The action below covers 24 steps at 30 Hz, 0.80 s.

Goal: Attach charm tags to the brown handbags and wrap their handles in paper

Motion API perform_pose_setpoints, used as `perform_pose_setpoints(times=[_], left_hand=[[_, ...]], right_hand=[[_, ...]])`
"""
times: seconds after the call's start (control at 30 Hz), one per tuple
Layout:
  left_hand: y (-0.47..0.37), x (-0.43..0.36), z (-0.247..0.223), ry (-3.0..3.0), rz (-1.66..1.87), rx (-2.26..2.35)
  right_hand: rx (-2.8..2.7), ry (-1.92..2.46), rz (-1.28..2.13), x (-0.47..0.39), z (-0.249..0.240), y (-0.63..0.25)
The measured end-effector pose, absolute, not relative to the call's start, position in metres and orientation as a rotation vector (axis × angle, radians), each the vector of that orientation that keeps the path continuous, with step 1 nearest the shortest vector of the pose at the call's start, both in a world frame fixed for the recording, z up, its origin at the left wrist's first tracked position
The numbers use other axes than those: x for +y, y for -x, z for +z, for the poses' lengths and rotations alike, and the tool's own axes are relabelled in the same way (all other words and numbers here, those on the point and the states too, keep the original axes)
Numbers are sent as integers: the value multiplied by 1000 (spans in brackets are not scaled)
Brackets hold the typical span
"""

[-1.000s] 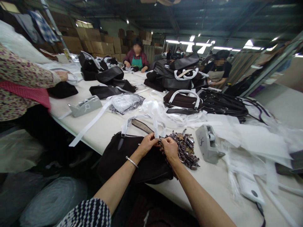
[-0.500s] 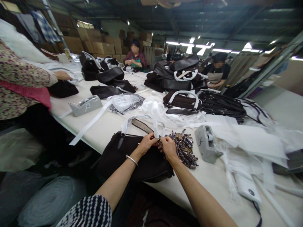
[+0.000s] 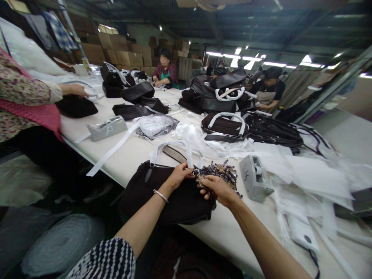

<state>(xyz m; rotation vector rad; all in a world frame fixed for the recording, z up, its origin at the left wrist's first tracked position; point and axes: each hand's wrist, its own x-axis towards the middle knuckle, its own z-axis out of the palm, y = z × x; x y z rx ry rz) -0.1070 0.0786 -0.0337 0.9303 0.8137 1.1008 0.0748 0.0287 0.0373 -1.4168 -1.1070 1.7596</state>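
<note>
A dark brown handbag [image 3: 171,205] stands at the table's front edge, its handles [image 3: 155,155] wrapped in white. My left hand [image 3: 178,175] pinches the lower end of the near handle, close to a metal ring [image 3: 196,172]. Just right of it, my right hand [image 3: 219,189] is closed round a leopard-print bag charm [image 3: 201,180] hanging by that ring. Exactly how the ring meets the handle is hidden by my fingers. Behind my right hand lies a heap of similar charms [image 3: 226,172].
Grey tape dispensers stand right [image 3: 253,178] and left [image 3: 107,128]. White sheets [image 3: 310,170], black straps [image 3: 273,130] and a bag pile [image 3: 217,97] lie beyond. A co-worker's hand [image 3: 76,90] touches a dark bag at left; two more people work across the table.
My right hand has moved right and down from the handle's base, its fingers now round the charm's body. My left hand stays at the handle. At left, the co-worker's arm has shifted slightly.
</note>
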Motion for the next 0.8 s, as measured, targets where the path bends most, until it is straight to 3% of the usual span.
perform_pose_setpoints(times=[0.17, 0.4, 0.8], left_hand=[[111, 73, -25, -946, 1040, 861], [112, 63, -18, -992, 1041, 889], [108, 61, -17, -1107, 1042, 828]], right_hand=[[-1285, 1528, 1547, 14, 36, -72], [-1345, 1567, 1585, 6, 37, -67], [-673, 1348, 2022, 32, 21, -99]])
